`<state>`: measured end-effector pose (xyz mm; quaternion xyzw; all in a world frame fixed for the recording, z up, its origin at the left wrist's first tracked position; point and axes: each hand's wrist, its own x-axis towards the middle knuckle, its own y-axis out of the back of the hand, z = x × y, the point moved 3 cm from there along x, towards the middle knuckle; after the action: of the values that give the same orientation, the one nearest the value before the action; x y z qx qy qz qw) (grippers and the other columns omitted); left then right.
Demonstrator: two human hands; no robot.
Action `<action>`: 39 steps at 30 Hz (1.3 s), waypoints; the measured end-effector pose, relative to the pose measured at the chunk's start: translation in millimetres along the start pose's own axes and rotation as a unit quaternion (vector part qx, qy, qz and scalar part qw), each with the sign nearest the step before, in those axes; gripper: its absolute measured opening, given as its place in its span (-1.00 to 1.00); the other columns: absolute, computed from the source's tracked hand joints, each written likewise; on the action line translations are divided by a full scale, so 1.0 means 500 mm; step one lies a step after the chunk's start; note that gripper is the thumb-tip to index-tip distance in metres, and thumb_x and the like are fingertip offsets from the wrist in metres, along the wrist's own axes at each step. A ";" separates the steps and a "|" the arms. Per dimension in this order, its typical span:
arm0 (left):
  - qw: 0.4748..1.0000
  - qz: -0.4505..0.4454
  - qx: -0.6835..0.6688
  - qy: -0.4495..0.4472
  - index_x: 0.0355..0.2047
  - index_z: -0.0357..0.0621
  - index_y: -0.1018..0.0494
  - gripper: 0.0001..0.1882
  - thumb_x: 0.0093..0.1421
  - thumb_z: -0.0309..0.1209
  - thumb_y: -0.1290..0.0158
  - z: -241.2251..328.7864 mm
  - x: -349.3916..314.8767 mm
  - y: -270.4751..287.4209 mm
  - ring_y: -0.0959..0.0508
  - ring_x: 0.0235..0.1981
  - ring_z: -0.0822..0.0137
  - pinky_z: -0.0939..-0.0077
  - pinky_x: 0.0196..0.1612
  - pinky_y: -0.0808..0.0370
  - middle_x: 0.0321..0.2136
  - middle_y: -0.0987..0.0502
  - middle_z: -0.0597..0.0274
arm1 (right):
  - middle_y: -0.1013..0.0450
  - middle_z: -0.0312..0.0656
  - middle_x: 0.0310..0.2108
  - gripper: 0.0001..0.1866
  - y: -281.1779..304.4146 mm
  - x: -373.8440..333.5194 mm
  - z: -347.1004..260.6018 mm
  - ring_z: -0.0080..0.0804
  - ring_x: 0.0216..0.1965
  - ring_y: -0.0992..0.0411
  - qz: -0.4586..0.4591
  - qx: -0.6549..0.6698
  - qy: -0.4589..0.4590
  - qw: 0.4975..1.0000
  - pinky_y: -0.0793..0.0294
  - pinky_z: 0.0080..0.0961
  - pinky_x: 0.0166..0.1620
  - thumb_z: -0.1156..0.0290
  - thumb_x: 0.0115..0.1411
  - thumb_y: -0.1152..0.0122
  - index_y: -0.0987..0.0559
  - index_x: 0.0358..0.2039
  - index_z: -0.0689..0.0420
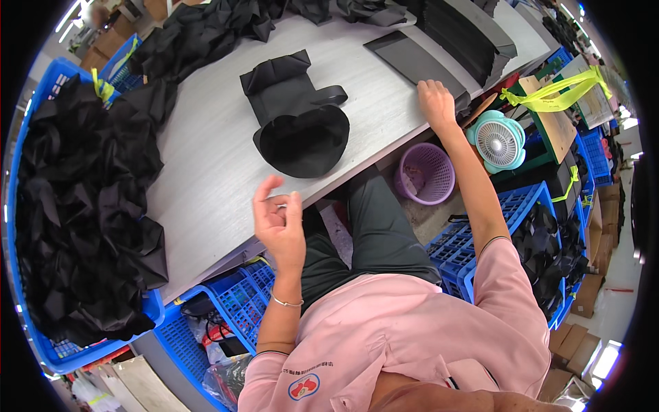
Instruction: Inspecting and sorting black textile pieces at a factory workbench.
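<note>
A black sewn fabric piece [285, 89] lies on the pale table, with a folded flap at its far end, a side loop and a rounded, cupped near end. Just short of that cupped end, over the table's front edge, my left hand [280, 223] is raised, fingers loosely bent and apart, holding nothing. Farther right, my right hand [437, 104] reaches to a flat dark panel [412, 62]. Its fingertips rest on the panel's near edge, and no grip around it shows.
Crumpled black fabric fills a blue crate [34, 130] at left; more black fabric [213, 34] lines the table's far side. Curved black sheets [467, 41] are stacked at the far right. Below my right forearm stand a purple basket [439, 175], a turquoise fan [498, 142] and blue crates [456, 250].
</note>
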<state>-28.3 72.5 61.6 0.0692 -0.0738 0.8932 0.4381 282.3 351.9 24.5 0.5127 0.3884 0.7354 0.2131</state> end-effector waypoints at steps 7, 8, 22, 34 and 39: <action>0.895 -0.299 -0.235 0.234 0.26 -0.32 -0.24 -0.43 0.40 -0.17 0.04 -0.111 -0.070 -0.110 -0.46 0.11 0.26 0.38 0.04 -0.47 0.18 -0.36 0.01 | -0.33 -0.25 -0.53 -0.87 0.240 -0.099 -0.190 -0.33 -0.44 -0.43 -0.003 -0.009 0.050 0.999 -0.43 -0.42 -0.38 0.53 -0.02 -0.12 -0.37 -0.46 0.07; 0.870 -0.329 -0.265 0.255 0.32 -0.32 -0.16 -0.34 0.40 -0.08 0.06 -0.125 -0.080 -0.137 -0.37 0.23 0.21 0.29 0.16 -0.40 0.26 -0.27 -0.01 | -0.30 -0.27 -0.54 -0.87 0.280 -0.129 -0.217 -0.35 -0.46 -0.41 -0.014 -0.002 0.046 0.999 -0.41 -0.43 -0.40 0.51 -0.01 -0.13 -0.41 -0.41 0.09; 0.714 -0.385 -0.469 0.349 0.20 -0.29 -0.27 -0.30 0.11 -0.29 -0.27 -0.075 -0.117 -0.240 -0.56 0.03 0.01 0.11 0.10 -0.54 0.07 -0.47 -0.04 | -0.53 0.00 -0.33 -0.78 0.451 -0.317 -0.289 -0.19 -0.35 -0.57 -0.105 0.497 -0.211 0.835 -0.51 -0.45 -0.25 0.56 0.32 -0.07 -0.52 -0.03 0.24; 0.831 -0.218 -0.356 0.368 -0.14 -0.33 -0.50 -0.71 0.11 -0.54 -0.23 -0.064 -0.100 -0.148 -0.66 -0.23 0.16 0.27 -0.14 -0.67 -0.22 -0.61 0.03 | -0.49 -0.28 -0.44 -0.69 0.417 -0.329 -0.323 -0.61 -0.51 -0.42 -0.107 0.532 -0.276 0.793 -0.43 -0.64 -0.40 0.57 0.21 -0.26 -0.47 -0.04 0.17; 0.859 -0.184 -0.332 0.343 -0.18 -0.33 -0.52 -0.73 0.10 -0.54 -0.25 -0.050 -0.101 -0.149 -0.67 -0.29 0.19 0.31 -0.18 -0.66 -0.27 -0.62 0.06 | -0.44 -0.22 -0.46 -0.66 0.443 -0.267 -0.343 -0.38 -0.50 -0.44 0.005 0.417 -0.152 0.896 -0.46 -0.52 -0.39 0.54 0.08 -0.38 -0.51 -0.12 0.17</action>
<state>59.6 83.4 32.7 -0.3794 -0.1971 0.6859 0.5888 194.5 61.7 91.1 0.6621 0.6196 0.4203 0.0321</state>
